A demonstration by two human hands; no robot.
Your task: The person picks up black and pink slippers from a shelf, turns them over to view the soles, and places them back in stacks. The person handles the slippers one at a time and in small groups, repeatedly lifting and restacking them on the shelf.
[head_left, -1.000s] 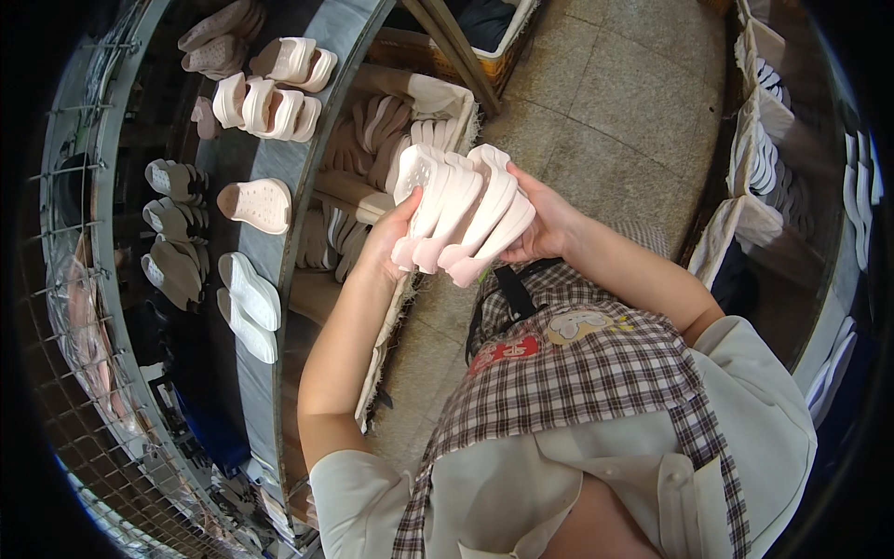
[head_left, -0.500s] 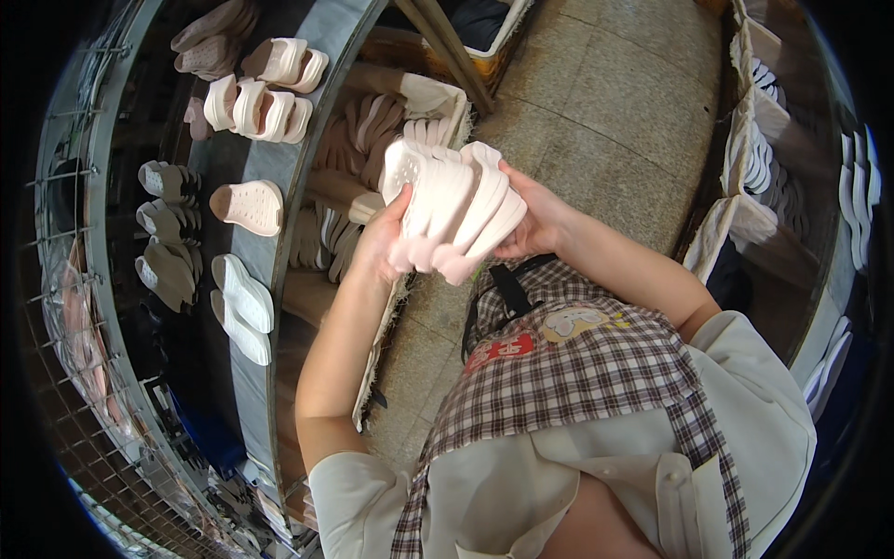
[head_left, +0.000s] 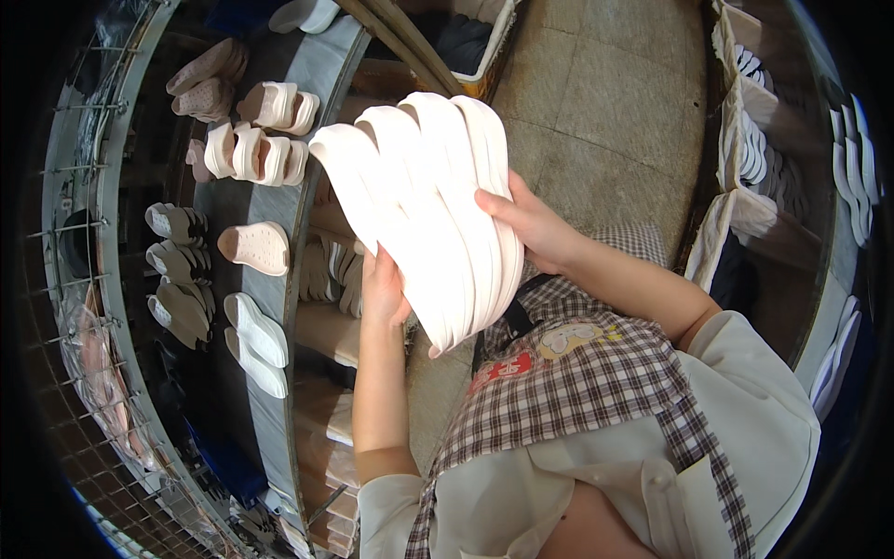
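Between my hands is a nested stack of several pale, almost white shoe soles (head_left: 428, 210), overexposed, with their long curved side edges toward me. My left hand (head_left: 384, 287) presses against the stack's lower left side, some of its fingers hidden behind it. My right hand (head_left: 538, 224) grips the right side, its thumb over the outermost sole and its other fingers out of sight. The stack is held in the air, tilted, in front of my checked apron (head_left: 568, 382).
To the left, a grey shelf (head_left: 321, 61) carries small stacks of pale pink soles (head_left: 256, 154), a single perforated piece (head_left: 256, 249) and a white pair (head_left: 256, 345). Fabric-lined bins with more soles (head_left: 759, 154) line the right side. A crate (head_left: 489, 56) stands beyond, on the tiled floor (head_left: 624, 102).
The stack has turned, so long side edges show instead of perforated ends, and it looks larger and higher. My left hand has shifted lower along it; the right thumb now lies over its side.
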